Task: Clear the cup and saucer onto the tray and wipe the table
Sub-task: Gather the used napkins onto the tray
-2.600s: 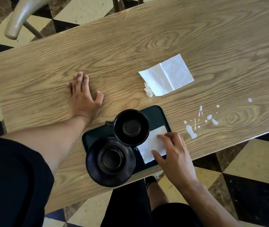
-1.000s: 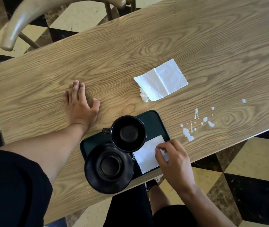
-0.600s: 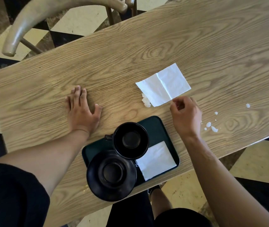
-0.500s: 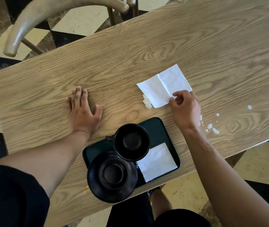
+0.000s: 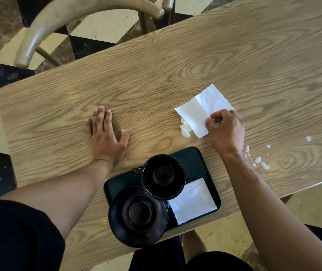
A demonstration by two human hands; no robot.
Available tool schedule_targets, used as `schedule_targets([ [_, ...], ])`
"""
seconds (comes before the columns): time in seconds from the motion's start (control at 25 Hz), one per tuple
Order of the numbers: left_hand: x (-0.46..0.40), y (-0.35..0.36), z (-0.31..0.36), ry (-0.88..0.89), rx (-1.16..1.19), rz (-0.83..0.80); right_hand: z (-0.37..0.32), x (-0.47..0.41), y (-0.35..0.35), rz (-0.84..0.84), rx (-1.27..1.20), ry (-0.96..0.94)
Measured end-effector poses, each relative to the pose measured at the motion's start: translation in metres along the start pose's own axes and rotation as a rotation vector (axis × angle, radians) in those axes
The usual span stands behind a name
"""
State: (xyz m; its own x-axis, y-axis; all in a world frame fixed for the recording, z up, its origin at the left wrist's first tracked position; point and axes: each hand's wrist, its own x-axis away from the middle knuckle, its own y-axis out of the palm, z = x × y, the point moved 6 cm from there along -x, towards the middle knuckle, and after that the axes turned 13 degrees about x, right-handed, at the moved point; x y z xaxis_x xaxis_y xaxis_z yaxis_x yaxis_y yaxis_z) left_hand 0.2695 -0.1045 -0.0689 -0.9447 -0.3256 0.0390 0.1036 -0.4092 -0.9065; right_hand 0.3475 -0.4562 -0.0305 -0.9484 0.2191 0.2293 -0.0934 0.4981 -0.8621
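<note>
Right hand (image 5: pixel 225 130) pinches the edge of the white napkin (image 5: pixel 201 110) right of center – fingers curled on it. Left hand (image 5: pixel 105 137) lies flat, fingers straight, on the table (image 5: pixel 156 79). Cup (image 5: pixel 163 177) and saucer (image 5: pixel 137 216) sit on the tray (image 5: pixel 193 159) at bottom center, beside 1 more napkin – white spills (image 5: pixel 260 159) at right.

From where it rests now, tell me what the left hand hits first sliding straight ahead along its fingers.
Nothing, apparently: the left hand lies flat, fingers pointing at the table's far edge, with only bare wood ahead.
</note>
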Motion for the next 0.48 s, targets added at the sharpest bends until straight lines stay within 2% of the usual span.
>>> schedule_targets([
  [0.28, -0.001, 0.001, -0.002, 0.009, -0.001, 0.013, -0.002, 0.005, -0.024, 0.093, -0.171, 0.017],
  [0.48, -0.001, 0.004, -0.004, 0.001, 0.015, 0.014, 0.002, 0.007, -0.041, 0.061, -0.468, 0.061],
])
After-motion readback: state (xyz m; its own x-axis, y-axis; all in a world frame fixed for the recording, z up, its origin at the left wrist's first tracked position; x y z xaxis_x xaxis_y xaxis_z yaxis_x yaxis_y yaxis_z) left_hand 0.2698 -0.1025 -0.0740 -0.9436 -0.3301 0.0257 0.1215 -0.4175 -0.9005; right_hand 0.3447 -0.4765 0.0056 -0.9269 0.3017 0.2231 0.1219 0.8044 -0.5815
